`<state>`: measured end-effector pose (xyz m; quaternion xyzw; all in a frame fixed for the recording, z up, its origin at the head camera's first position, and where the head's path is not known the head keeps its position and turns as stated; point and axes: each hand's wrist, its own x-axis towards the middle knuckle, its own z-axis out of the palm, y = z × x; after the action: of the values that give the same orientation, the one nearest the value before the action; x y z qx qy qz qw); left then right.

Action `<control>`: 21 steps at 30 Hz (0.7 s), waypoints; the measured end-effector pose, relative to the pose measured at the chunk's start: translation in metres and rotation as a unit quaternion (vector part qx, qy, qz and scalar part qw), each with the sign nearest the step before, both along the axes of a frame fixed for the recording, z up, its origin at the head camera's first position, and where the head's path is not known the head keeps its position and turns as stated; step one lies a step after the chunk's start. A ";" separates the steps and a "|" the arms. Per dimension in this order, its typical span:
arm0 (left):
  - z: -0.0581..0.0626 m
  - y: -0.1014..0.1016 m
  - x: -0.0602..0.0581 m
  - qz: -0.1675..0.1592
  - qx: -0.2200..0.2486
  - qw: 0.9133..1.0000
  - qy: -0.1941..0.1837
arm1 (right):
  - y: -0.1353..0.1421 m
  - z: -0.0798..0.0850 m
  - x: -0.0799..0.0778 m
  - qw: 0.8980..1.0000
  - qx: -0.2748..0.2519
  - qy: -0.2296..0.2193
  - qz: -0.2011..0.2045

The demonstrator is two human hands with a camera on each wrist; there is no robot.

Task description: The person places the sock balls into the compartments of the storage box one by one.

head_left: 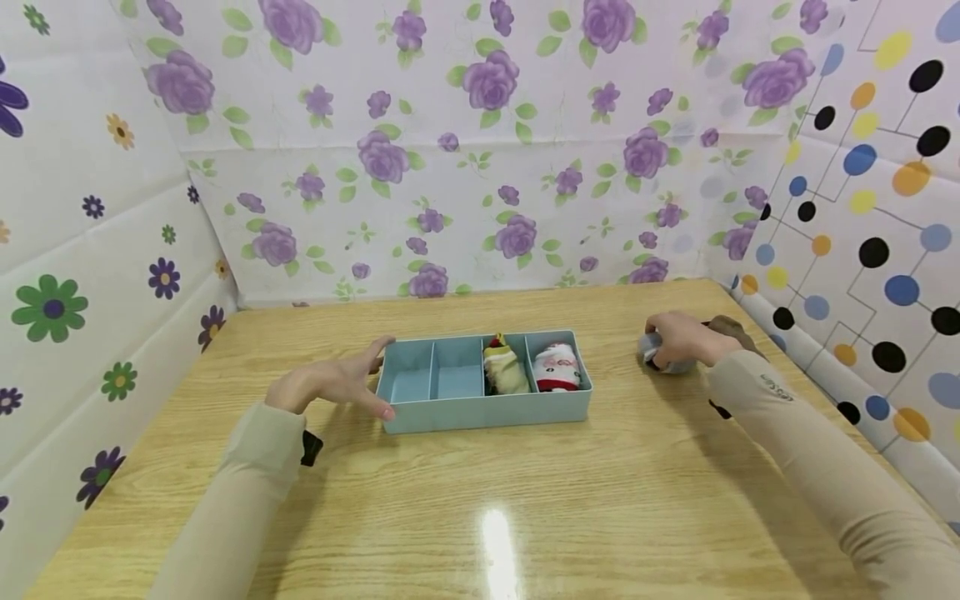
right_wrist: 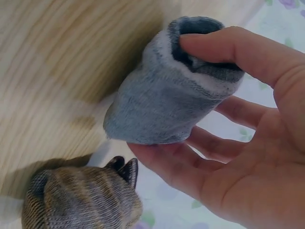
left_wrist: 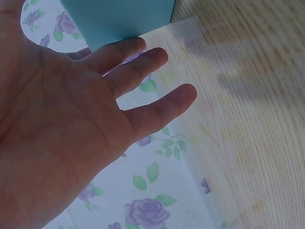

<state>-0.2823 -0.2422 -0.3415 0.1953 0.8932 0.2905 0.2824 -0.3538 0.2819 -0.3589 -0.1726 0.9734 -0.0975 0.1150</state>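
Observation:
At the left end of a blue-grey divided box [head_left: 487, 412], my left hand [head_left: 337, 379] is spread, with its thumb at the front corner and fingers by the back corner. The left wrist view shows those fingers extended beside the box wall [left_wrist: 124, 19]. Over on the right, my right hand [head_left: 684, 335] grips a rolled grey sock [right_wrist: 162, 95], its thumb tucked into the rolled opening and its fingers underneath. Beside that sock is a brown striped rolled sock [right_wrist: 81, 195], partly hidden by the right hand and sleeve in the head view.
In the box's right-hand compartments sit a cream-and-yellow rolled sock [head_left: 506, 371] and a white one with a red band [head_left: 557, 367]. The two left compartments show bare floors. A flowered sheet [head_left: 450, 208] stands behind the wooden table [head_left: 420, 517], and a dotted sheet [head_left: 885, 250] on the right.

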 end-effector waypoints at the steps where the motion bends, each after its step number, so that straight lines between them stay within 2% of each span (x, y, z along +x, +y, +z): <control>1: 0.000 0.000 0.000 0.001 0.000 1.000 0.000 | -0.001 0.001 0.000 1.000 -0.005 0.006 0.001; 9: -0.001 -0.001 0.000 0.002 -0.005 1.000 0.005 | -0.016 0.014 -0.002 0.998 -0.059 0.037 0.013; 13: -0.001 0.000 0.000 0.002 -0.002 1.000 0.005 | -0.027 0.023 -0.003 0.996 -0.068 0.050 0.023; 21: -0.001 0.000 0.000 0.001 0.004 1.000 0.005 | -0.052 0.041 -0.004 0.996 -0.067 0.048 0.020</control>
<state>-0.2822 -0.2425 -0.3427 0.1971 0.8935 0.2931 0.2774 -0.3577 0.2297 -0.3177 -0.2039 0.9654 -0.1519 0.0582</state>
